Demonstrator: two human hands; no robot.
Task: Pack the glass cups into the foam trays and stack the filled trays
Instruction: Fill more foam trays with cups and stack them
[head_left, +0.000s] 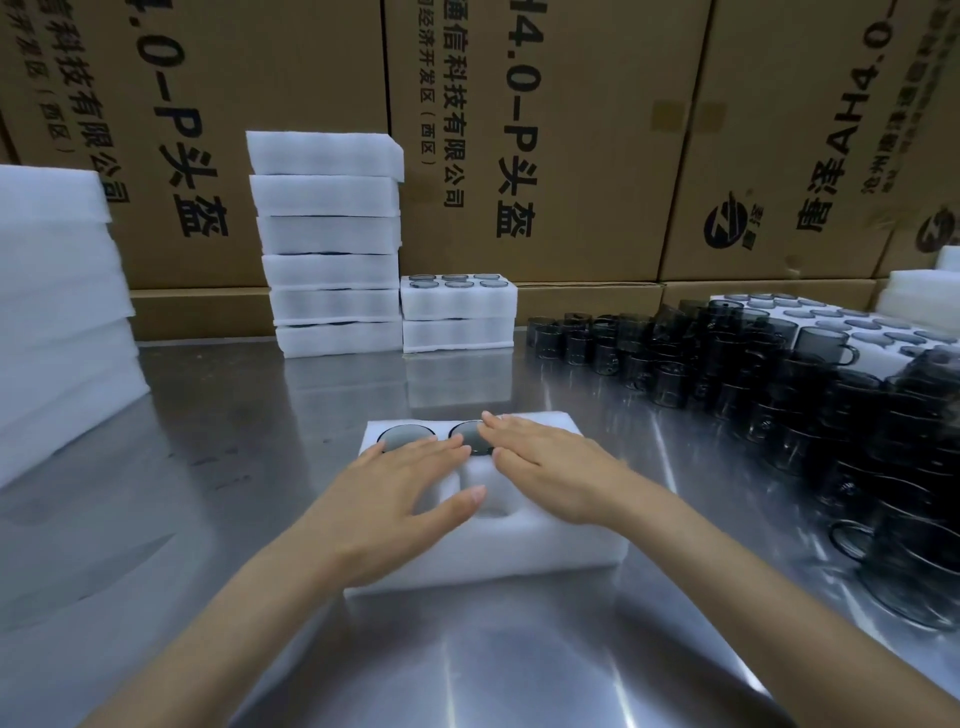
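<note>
Over the foam tray (488, 551) at table centre, left hand (395, 499) and right hand (550, 467) lie flat, fingers straight, holding nothing, fingertips on seated cups (408, 436). Near pockets look unfilled. Judgement: press evenly, keep cups level before filling on. Loose glass cups (727, 364) crowd the right side; bare steel table (218, 467) lies left; tray stacks (332, 244) stand well behind.

Hidden and cut off

Covering most pockets of the white foam tray (483, 551): two flat hands. Blurred together at right, count unreadable: dark smoked glass cups (737, 364). Cropped by left edge: white foam sheet pile (57, 312).
</note>
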